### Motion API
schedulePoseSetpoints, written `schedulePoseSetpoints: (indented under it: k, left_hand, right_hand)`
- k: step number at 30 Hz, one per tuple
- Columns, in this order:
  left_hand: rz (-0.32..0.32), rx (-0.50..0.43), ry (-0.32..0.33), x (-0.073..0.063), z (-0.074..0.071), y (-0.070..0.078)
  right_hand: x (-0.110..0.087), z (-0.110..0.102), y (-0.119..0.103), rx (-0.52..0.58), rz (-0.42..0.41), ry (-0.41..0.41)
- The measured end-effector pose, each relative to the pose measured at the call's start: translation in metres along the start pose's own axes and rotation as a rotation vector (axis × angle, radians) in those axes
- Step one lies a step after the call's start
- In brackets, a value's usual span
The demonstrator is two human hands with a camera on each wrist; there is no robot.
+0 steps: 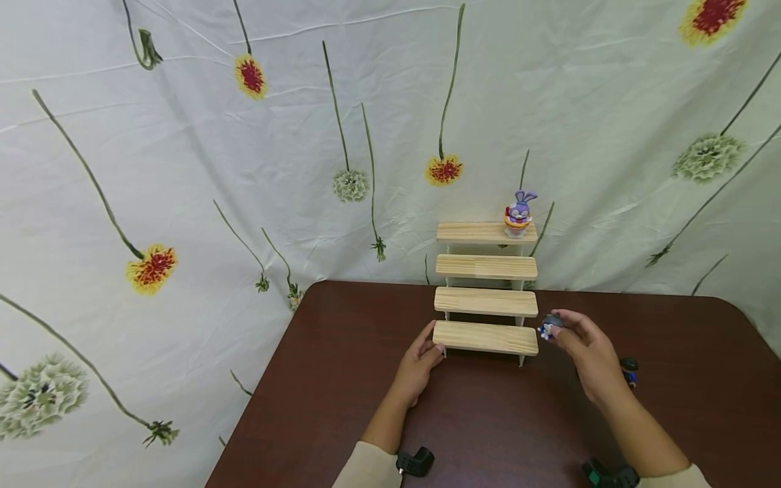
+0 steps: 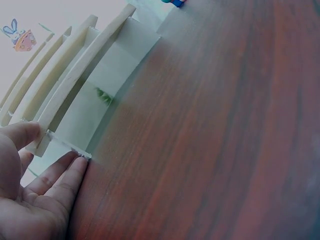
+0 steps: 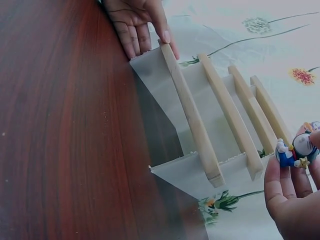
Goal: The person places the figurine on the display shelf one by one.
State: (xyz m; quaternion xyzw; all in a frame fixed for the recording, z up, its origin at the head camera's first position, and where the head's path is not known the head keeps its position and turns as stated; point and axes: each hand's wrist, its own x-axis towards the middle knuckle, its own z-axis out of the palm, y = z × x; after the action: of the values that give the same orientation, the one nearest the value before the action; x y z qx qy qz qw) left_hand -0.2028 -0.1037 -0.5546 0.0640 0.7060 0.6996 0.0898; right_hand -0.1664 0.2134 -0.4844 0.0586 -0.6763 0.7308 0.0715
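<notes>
A small blue-and-white toy figurine [image 1: 547,328] with a dark top is pinched between the thumb and fingers of my right hand [image 1: 587,349], just right of the stepped wooden display stand [image 1: 485,337]. The right wrist view shows the figurine [image 3: 295,152] close up, with a gold star on it. My left hand [image 1: 416,366] grips the left end of the stand's lowest step. In the left wrist view, its thumb lies against the wooden step [image 2: 75,75] while other fingers touch the clear side support [image 2: 75,150].
A purple rabbit figurine [image 1: 518,213] in a cup stands at the right end of the top step. Another small figurine [image 1: 629,372], dark and blue, is on the brown table [image 1: 488,420] beside my right forearm. Behind hangs a flower-patterned cloth [image 1: 293,135].
</notes>
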Motion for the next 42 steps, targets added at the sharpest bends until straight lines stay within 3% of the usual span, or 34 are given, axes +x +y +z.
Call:
schedulePoseSetpoints:
  k: [12,33,42]
  left_hand:
    - [-0.001,0.001,-0.005,0.001,0.000,0.000]
    - [-0.002,0.004,-0.007,0.001,-0.001,0.001]
    - [0.004,0.009,-0.016,0.000,-0.001,0.001]
  right_hand:
    - [0.011,0.009,-0.005,-0.012,-0.051,-0.003]
    - [0.029,0.019,-0.011,-0.057,-0.124,-0.110]
    - [0.037,0.027,-0.019,-0.062,-0.126,-0.102]
